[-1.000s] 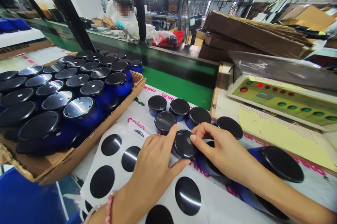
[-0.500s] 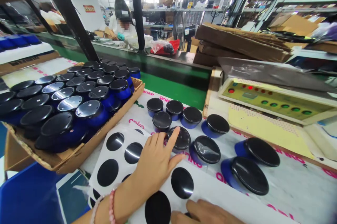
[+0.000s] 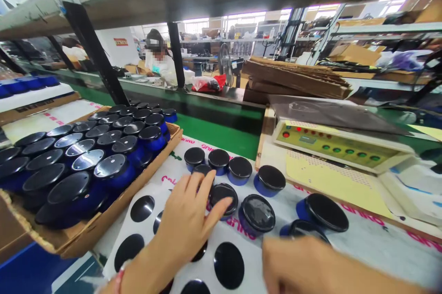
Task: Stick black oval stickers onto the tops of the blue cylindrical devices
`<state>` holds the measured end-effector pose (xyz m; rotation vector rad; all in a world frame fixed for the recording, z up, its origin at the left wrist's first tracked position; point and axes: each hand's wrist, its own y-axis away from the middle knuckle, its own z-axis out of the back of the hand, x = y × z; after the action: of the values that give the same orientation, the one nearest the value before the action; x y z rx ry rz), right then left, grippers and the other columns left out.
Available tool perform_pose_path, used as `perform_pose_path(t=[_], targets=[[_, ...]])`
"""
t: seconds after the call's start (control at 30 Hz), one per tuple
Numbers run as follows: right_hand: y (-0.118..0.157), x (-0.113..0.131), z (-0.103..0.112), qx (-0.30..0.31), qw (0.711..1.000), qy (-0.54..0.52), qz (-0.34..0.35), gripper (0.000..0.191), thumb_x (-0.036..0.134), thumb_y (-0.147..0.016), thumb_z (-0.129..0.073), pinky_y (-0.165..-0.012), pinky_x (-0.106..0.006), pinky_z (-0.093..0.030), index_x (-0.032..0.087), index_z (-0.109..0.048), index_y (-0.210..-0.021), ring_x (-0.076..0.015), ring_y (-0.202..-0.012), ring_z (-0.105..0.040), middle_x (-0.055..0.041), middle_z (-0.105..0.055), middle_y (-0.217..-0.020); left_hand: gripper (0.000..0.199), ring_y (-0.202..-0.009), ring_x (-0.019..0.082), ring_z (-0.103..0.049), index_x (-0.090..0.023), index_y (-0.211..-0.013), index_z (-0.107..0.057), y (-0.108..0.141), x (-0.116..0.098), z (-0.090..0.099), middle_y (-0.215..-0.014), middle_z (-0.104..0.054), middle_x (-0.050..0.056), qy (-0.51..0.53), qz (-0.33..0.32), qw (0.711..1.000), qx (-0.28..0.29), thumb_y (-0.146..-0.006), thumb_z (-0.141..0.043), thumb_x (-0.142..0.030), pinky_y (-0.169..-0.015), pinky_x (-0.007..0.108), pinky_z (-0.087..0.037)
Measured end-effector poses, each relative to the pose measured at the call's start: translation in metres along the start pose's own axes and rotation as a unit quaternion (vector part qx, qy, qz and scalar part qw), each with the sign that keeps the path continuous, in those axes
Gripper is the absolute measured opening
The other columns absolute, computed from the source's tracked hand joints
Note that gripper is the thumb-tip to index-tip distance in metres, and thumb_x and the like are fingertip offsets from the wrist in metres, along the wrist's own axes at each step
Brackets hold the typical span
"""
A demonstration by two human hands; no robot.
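Note:
My left hand (image 3: 188, 211), fingers apart, reaches over a group of blue pieces with round black tops and partly covers one of them. Its fingertips are beside a black-topped piece (image 3: 223, 199). My right hand (image 3: 297, 261) is blurred at the lower right, in front of another black-topped piece (image 3: 305, 229); its fingertips cannot be made out. Under and between my hands lie white sheets (image 3: 165, 192) bearing black discs (image 3: 229, 265). A piece with a wrinkled, shiny top (image 3: 257, 213) stands between my hands.
A cardboard tray (image 3: 157, 165) full of black-topped blue pieces is at the left. A control box (image 3: 338, 146) with green buttons stands at the right. Behind are a green belt (image 3: 214, 126) and stacked cardboard (image 3: 293, 79). A person (image 3: 159, 59) sits farther back.
The view has tilted up. My right hand has moved right, off the sheet of discs to the pieces at the right. My left hand remains spread near the group.

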<state>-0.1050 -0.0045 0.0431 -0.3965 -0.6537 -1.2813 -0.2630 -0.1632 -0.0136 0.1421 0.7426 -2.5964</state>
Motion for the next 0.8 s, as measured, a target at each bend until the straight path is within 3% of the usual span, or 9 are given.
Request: perform_pose_path(t=[0.07,0.13,0.2,0.27,0.4,0.8], targets=[[-0.01,-0.017,0.031,-0.123,0.983,-0.085,-0.102,0.021,0.038,-0.089,-0.052,-0.057,-0.025,-0.041,0.024,-0.054,-0.073,-0.0134,-0.065,-0.054,0.0026,-0.059,-0.071,0.038,-0.103,0.028,-0.049,-0.015,-0.12,-0.052,-0.028,0.001,0.002,-0.109,-0.055,0.011,0.017,-0.031,0.999,-0.004,-0.086,-0.055,-0.031,-0.088,0.045,-0.044],[-0.029,-0.041,0.056,-0.223,0.952,-0.132,-0.161,0.028,0.047,-0.081,-0.059,-0.058,-0.026,-0.038,0.021,-0.057,-0.072,-0.0136,-0.064,-0.05,0.0019,-0.057,-0.069,0.048,-0.119,0.033,-0.04,-0.015,-0.118,-0.054,-0.056,0.004,-0.007,-0.123,-0.049,0.014,0.042,-0.051,0.997,0.044,-0.075,-0.067,-0.032,-0.099,0.051,-0.036],[-0.049,-0.067,0.068,-0.259,0.932,-0.154,-0.202,0.032,0.049,-0.075,-0.063,-0.059,-0.026,-0.037,0.018,-0.058,-0.07,-0.0135,-0.064,-0.05,0.001,-0.057,-0.069,0.062,-0.129,0.039,-0.029,-0.013,-0.117,-0.056,-0.077,0.009,-0.023,-0.132,-0.044,0.017,0.056,-0.053,0.992,0.095,-0.064,-0.076,-0.039,-0.105,0.058,-0.028],[-0.066,-0.088,0.067,-0.252,0.925,-0.172,-0.228,0.033,0.049,-0.074,-0.062,-0.059,-0.027,-0.037,0.017,-0.057,-0.067,-0.0141,-0.063,-0.052,0.0001,-0.058,-0.065,0.064,-0.131,0.042,-0.025,-0.012,-0.111,-0.059,-0.088,0.014,-0.039,-0.133,-0.044,0.019,0.063,-0.046,0.989,0.122,-0.058,-0.079,-0.044,-0.105,0.061,-0.026],[-0.083,-0.109,0.054,-0.223,0.919,-0.209,-0.25,0.031,0.047,-0.073,-0.06,-0.057,-0.028,-0.038,0.017,-0.056,-0.065,-0.0148,-0.059,-0.053,-0.0003,-0.058,-0.058,0.064,-0.127,0.039,-0.034,-0.016,-0.111,-0.06,-0.089,0.02,-0.055,-0.124,-0.053,0.013,0.086,-0.035,0.987,0.13,-0.058,-0.079,-0.048,-0.102,0.058,-0.034],[-0.084,-0.107,0.047,-0.229,0.925,-0.16,-0.258,0.016,0.032,-0.073,-0.055,-0.058,-0.027,-0.036,0.02,-0.053,-0.062,-0.0137,-0.058,-0.049,0.0024,-0.055,-0.058,0.059,-0.121,0.033,-0.04,-0.017,-0.108,-0.06,-0.09,0.02,-0.053,-0.118,-0.057,0.009,0.105,-0.037,0.985,0.133,-0.06,-0.08,-0.044,-0.101,0.05,-0.037]])
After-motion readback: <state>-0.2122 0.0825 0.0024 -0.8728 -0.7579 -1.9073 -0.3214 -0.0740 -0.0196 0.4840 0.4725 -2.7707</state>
